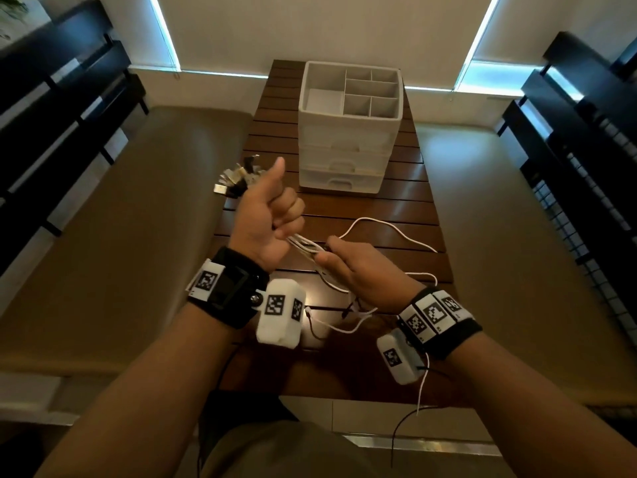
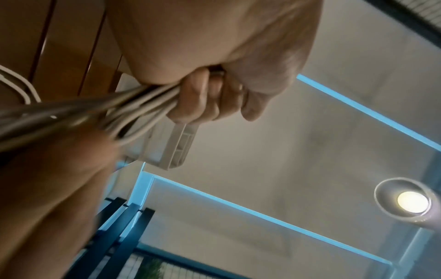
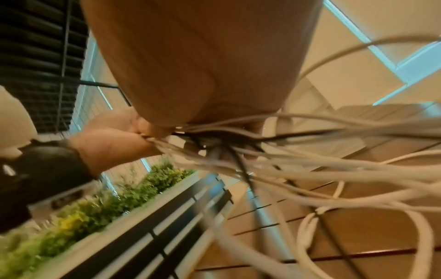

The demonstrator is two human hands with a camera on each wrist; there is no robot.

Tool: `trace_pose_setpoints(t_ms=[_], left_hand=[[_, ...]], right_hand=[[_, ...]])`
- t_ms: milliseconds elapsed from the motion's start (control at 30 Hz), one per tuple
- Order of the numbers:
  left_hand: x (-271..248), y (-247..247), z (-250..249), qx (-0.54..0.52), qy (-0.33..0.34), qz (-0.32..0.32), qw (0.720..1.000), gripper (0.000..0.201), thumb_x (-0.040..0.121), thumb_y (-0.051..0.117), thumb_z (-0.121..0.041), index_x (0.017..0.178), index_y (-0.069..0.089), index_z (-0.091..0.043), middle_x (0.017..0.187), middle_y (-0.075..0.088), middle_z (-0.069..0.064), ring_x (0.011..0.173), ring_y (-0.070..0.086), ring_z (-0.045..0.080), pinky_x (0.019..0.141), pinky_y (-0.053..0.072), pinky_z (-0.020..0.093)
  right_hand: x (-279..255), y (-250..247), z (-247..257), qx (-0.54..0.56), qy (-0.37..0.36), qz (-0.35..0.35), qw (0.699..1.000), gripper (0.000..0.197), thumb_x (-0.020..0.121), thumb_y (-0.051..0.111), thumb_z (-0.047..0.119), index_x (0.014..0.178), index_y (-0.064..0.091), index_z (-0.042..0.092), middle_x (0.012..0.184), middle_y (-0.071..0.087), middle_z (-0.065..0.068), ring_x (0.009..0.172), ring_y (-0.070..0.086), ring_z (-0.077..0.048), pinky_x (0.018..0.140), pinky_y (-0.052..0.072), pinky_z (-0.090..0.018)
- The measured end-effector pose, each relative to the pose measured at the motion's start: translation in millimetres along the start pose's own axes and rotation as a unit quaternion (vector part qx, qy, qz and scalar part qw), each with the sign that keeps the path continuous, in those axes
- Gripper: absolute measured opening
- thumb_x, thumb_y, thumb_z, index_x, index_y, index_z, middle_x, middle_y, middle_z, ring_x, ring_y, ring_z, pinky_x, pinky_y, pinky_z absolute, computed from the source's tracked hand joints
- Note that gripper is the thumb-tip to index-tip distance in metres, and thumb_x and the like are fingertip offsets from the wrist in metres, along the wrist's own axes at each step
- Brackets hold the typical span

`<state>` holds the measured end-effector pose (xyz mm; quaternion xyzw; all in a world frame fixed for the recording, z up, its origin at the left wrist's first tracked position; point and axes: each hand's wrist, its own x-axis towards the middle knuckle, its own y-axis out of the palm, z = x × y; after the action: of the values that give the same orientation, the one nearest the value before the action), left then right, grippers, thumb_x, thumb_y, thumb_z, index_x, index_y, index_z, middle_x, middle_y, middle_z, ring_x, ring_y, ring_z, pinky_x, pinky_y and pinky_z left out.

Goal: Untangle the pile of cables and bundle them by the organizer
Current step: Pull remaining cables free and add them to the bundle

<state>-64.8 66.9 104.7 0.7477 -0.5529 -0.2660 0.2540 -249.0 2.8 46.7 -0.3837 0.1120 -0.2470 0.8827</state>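
Observation:
Above the middle of the slatted wooden table (image 1: 396,201), both hands hold a folded bundle of white cables (image 1: 305,246). My left hand (image 1: 275,215) grips one end in a fist, thumb raised; the left wrist view shows its fingers (image 2: 195,102) curled round the strands (image 2: 143,102). My right hand (image 1: 344,263) pinches the other end of the bundle between thumb and fingers. Loose white cable (image 1: 389,229) trails to the right and back under my right wrist, mixed with thin black cable (image 3: 241,166). The white drawer organizer (image 1: 348,132) stands at the table's far end.
A heap of small metal and black binder clips (image 1: 238,177) lies left of my left hand near the table edge. Padded benches (image 1: 120,236) flank the table on both sides. Dark shelving (image 1: 586,132) lines both walls. A planter with greenery (image 3: 95,207) shows in the right wrist view.

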Motion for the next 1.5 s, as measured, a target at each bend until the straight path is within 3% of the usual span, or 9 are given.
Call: trace_pose_setpoints(t_ms=[300, 367, 433, 533, 633, 767, 933, 1333, 1500], left_hand=[[-7, -12, -28, 0.048, 0.013, -0.041, 0.998, 0.060, 0.106, 0.055, -0.030, 0.053, 0.025, -0.027, 0.045, 0.018, -0.009, 0.038, 0.014, 0.008, 0.030, 0.019, 0.020], [-5, -7, -20, 0.057, 0.009, -0.045, 0.997, 0.059, 0.106, 0.055, -0.029, 0.055, 0.027, -0.028, 0.045, 0.018, -0.009, 0.038, 0.014, 0.008, 0.031, 0.018, 0.020], [-5, -2, -11, 0.065, 0.003, -0.045, 0.997, 0.058, 0.107, 0.055, -0.028, 0.053, 0.032, -0.028, 0.045, 0.020, -0.009, 0.038, 0.015, 0.008, 0.032, 0.017, 0.020], [-7, 10, 5, 0.076, -0.006, -0.037, 0.996, 0.061, 0.109, 0.052, -0.026, 0.049, 0.042, -0.027, 0.044, 0.022, -0.009, 0.036, 0.015, 0.008, 0.035, 0.012, 0.021], [-8, 18, 12, 0.065, -0.002, -0.026, 0.998, 0.062, 0.108, 0.051, -0.026, 0.048, 0.040, -0.027, 0.042, 0.022, -0.008, 0.038, 0.011, 0.011, 0.037, 0.012, 0.023], [-11, 12, 2, 0.010, -0.006, -0.021, 1.000, 0.059, 0.107, 0.054, -0.027, 0.050, 0.034, -0.027, 0.043, 0.021, -0.009, 0.037, 0.014, 0.008, 0.032, 0.018, 0.020], [-16, 11, -10, 0.041, 0.009, -0.011, 0.999, 0.060, 0.107, 0.053, -0.027, 0.052, 0.029, -0.026, 0.043, 0.020, -0.009, 0.036, 0.015, 0.008, 0.032, 0.019, 0.020], [-16, 1, -50, 0.097, 0.044, -0.030, 0.994, 0.058, 0.106, 0.053, -0.030, 0.063, 0.013, -0.028, 0.044, 0.016, -0.009, 0.038, 0.012, 0.009, 0.033, 0.015, 0.021], [-8, -3, -43, 0.098, 0.040, -0.050, 0.993, 0.057, 0.106, 0.054, -0.029, 0.063, 0.016, -0.028, 0.045, 0.017, -0.009, 0.039, 0.012, 0.009, 0.034, 0.014, 0.021]], right_hand=[[-50, -31, -68, -0.126, 0.106, 0.004, 0.986, 0.031, 0.104, 0.058, 0.033, 0.075, 0.047, 0.034, 0.078, 0.050, 0.011, 0.069, 0.047, -0.002, 0.066, 0.037, -0.033], [-46, -37, -59, -0.173, 0.124, 0.021, 0.977, 0.006, 0.099, 0.063, 0.034, 0.101, 0.062, 0.029, 0.102, 0.059, 0.005, 0.094, 0.059, -0.013, 0.082, 0.047, -0.039], [-39, -46, -37, -0.120, 0.084, -0.003, 0.989, 0.050, 0.093, 0.070, 0.036, 0.139, 0.056, 0.023, 0.135, 0.056, 0.000, 0.127, 0.052, -0.017, 0.106, 0.043, -0.035], [-15, -44, 20, -0.049, -0.005, -0.016, 0.999, 0.077, 0.088, 0.078, 0.038, 0.154, 0.039, 0.025, 0.150, 0.047, 0.001, 0.137, 0.043, -0.011, 0.111, 0.035, -0.025], [11, -19, 52, 0.066, 0.001, -0.023, 0.998, 0.059, 0.082, 0.083, 0.032, 0.128, 0.048, 0.019, 0.119, 0.068, 0.000, 0.106, 0.066, -0.014, 0.088, 0.056, -0.032], [23, 13, 41, 0.113, -0.010, -0.035, 0.993, 0.016, 0.086, 0.078, 0.016, 0.088, 0.063, 0.014, 0.074, 0.068, 0.005, 0.065, 0.064, -0.008, 0.062, 0.052, -0.033], [13, 19, 6, -0.033, 0.043, -0.067, 0.996, 0.036, 0.093, 0.069, 0.036, 0.063, 0.049, 0.038, 0.059, 0.055, 0.011, 0.057, 0.053, -0.011, 0.059, 0.046, -0.034], [-82, -11, -98, -0.142, 0.296, -0.002, 0.944, 0.029, 0.089, 0.058, 0.009, 0.065, 0.064, 0.025, 0.063, 0.060, 0.002, 0.072, 0.061, -0.032, 0.066, 0.042, -0.036], [-68, -4, -95, -0.189, 0.262, 0.028, 0.946, 0.019, 0.094, 0.063, 0.040, 0.099, 0.072, 0.024, 0.095, 0.074, -0.009, 0.093, 0.068, -0.035, 0.076, 0.053, -0.041]])
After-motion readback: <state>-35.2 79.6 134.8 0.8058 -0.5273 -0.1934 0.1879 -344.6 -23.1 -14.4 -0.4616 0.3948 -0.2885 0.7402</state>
